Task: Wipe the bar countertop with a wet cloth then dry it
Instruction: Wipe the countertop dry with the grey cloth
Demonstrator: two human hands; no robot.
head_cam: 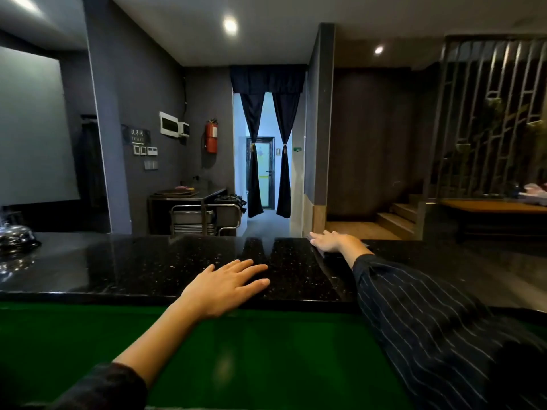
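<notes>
The bar countertop (pixel 133 261) is glossy black speckled stone that runs across the whole view. My left hand (pixel 225 284) lies flat on it near the front edge, palm down, fingers spread and empty. My right hand (pixel 331 241) stretches to the far edge of the counter, palm down and flat; whether something lies under it I cannot tell. No cloth is visible anywhere.
A shiny metal pot (pixel 14 236) stands on the counter at the far left. A green surface (pixel 236 365) lies below the counter's front edge. Beyond the counter are a steel cart (pixel 204 217), a curtained doorway (pixel 268 155) and wooden steps (pixel 396 217).
</notes>
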